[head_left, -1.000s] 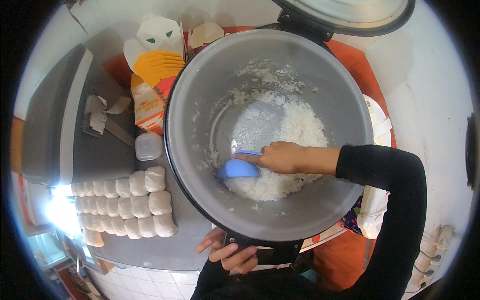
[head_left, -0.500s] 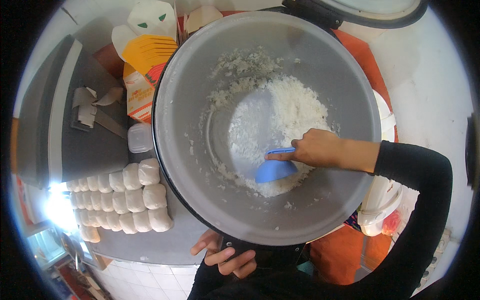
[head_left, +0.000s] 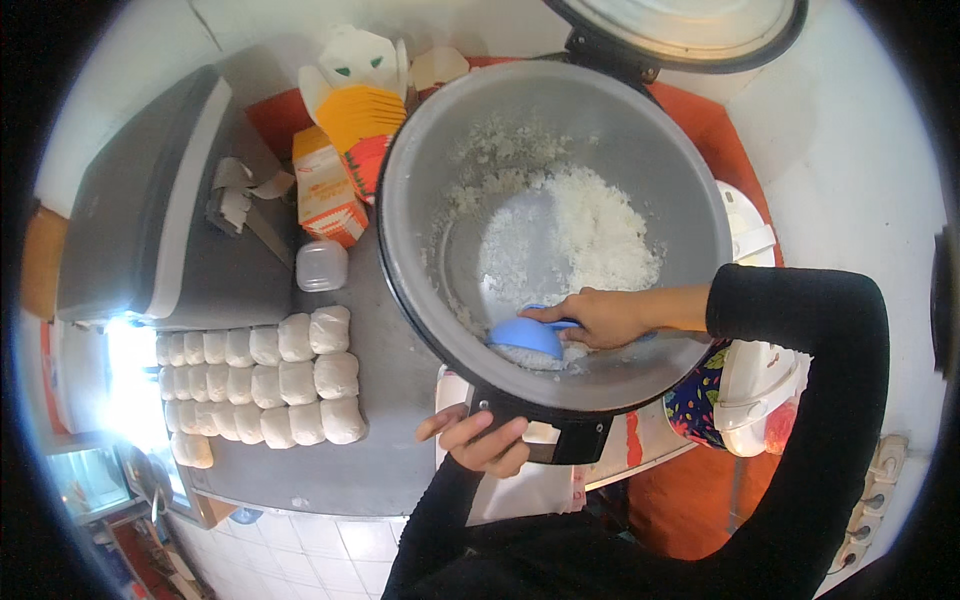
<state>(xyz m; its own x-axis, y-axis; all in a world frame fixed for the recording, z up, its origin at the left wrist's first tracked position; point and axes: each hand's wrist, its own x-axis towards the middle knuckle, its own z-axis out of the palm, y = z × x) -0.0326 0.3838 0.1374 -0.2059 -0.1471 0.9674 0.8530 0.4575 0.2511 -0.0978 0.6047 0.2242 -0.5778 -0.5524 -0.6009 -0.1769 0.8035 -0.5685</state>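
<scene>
I close my right hand point(head_left: 607, 318) on the blue scoop point(head_left: 527, 336) at the pot's point(head_left: 420, 180) near wall, left hand point(head_left: 480, 440) curled against its front edge; wrapped rice portions point(head_left: 290, 378) line the bench's left edge, cooked rice point(head_left: 600, 235) remaining.

The open lid point(head_left: 690, 25) is cut off by the top edge; the scoop point(head_left: 527, 335) handle is hidden inside the right hand point(head_left: 607, 317); glare blurs the leftmost rice balls point(head_left: 165, 350).
</scene>
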